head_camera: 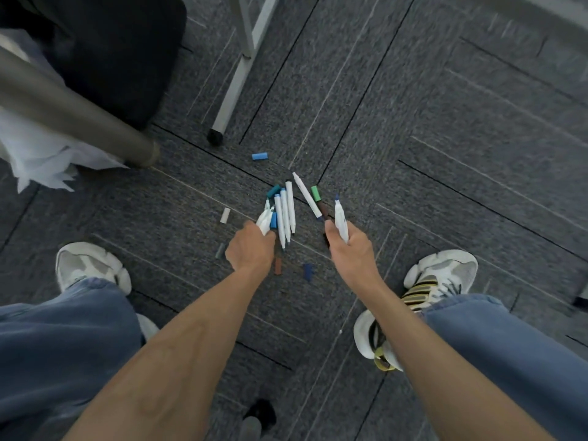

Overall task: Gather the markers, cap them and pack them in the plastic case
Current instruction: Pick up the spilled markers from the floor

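Clearly mid-gathering, the left hand (251, 248) curls its fingers round a bundle of markers (284, 214), while the right hand (351, 249) grips one uncapped marker (339, 218) by its lower barrel. A white marker (307, 195) lies on the carpet floor (445, 154) between them. The barrels look light, stiff and slick, so a loose bundle could slip; mid-barrel, clear of the inky tips, seems safest. The small caps, such as the light blue cap (260, 156) and brown cap (278, 266), need a fingertip pinch. No plastic case is in view, and both hands hide their fingertips.
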Demonstrator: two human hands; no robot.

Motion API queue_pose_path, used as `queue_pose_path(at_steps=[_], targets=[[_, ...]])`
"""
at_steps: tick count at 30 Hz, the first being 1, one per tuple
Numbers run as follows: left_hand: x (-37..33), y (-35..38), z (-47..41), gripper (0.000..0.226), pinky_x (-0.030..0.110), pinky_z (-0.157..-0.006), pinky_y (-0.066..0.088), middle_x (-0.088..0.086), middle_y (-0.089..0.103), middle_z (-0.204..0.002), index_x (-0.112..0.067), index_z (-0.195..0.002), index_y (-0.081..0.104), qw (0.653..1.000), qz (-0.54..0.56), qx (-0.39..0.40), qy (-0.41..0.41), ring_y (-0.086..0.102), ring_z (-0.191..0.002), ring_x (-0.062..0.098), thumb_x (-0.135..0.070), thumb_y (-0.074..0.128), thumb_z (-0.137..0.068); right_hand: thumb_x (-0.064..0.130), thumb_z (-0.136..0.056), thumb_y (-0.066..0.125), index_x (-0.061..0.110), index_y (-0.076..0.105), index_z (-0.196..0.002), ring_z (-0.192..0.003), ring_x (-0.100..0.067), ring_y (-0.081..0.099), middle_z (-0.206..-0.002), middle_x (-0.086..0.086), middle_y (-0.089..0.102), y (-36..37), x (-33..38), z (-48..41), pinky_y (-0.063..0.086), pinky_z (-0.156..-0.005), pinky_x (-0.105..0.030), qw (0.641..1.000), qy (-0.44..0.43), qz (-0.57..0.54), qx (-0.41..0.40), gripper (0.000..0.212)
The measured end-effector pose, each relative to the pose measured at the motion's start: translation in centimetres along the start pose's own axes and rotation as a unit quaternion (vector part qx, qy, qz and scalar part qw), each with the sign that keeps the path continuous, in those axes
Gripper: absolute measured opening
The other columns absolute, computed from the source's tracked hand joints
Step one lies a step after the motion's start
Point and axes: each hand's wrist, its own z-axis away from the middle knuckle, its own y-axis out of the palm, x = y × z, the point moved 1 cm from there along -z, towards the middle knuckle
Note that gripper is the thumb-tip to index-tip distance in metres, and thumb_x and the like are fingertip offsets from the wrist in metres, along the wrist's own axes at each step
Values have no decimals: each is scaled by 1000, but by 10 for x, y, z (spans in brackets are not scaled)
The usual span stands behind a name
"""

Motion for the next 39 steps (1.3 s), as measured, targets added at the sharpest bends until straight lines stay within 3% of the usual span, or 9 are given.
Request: queue_pose_path(at_steps=[4,9,12,15,20,22,27,36,39], targets=[[0,-5,1,38,35,-66,38,15,65,-108,-7,-112,52,992,-92,-40,80,64,-97,33,-41,51,-95,40,-102,46,22,38,-67,-52,-14,35,-58,2,40,6,-1,0,31,-53,-31,1000,10,2,1,40],[-3,-7,-1,35,35,-61,38,14,66,-102,-9,-110,44,985,-106,-40,128,65,-89,33,-38,53,-94,39,-101,47,22,41,-68,-47,-11,34,-57,4,39,18,0,-3,29,-50,-27,999,26,16,11,38],[2,-9,-4,37,36,-65,38,15,64,-104,-8,-112,44,995,-38,-22,94,63,-93,35,-35,58,-90,38,-102,46,16,51,-77,-47,-12,35,-58,2,42,25,2,-10,30,-49,-28,999,24,35,16,33],[14,-17,-5,34,34,-65,38,11,62,-97,-13,-108,43,993,92,-10,68,59,-86,32,-34,60,-87,31,-103,45,5,60,-94,-54,-19,49,-71,-9,61,33,4,-21,38,-51,-33,997,8,76,2,32],[39,-35,-2,34,38,-66,48,-8,59,-86,-28,-113,47,956,273,1,104,59,-75,18,-35,62,-84,16,-100,50,7,59,-87,-61,-19,47,-79,-10,55,54,16,-48,28,-43,-22,988,-22,146,-36,18],[49,-41,0,30,41,-68,53,-1,65,-91,-26,-113,55,942,320,32,100,60,-74,16,-40,60,-86,18,-98,55,8,60,-86,-67,-19,51,-83,-11,59,66,19,-58,32,-48,-24,987,-14,157,-44,17],[66,-60,17,6,30,-55,51,4,57,-74,-27,-97,56,890,439,68,106,56,-61,12,-30,60,-93,25,-95,60,3,65,-101,-74,-23,59,-93,-14,67,84,29,-68,39,-60,-28,981,-1,178,-79,24],[74,-67,29,27,15,-51,43,8,59,-64,-13,-72,55,874,473,45,97,58,-60,16,-29,64,-91,26,-92,57,2,50,-116,-85,-28,52,-101,-11,52,79,39,-62,42,-69,-32,978,54,194,-47,34],[71,-64,28,27,14,-53,47,9,58,-65,-10,-70,55,870,481,59,91,59,-60,15,-24,63,-92,20,-92,53,5,55,-109,-78,-26,55,-97,-11,57,74,38,-52,39,-56,-25,985,39,163,-32,23]])
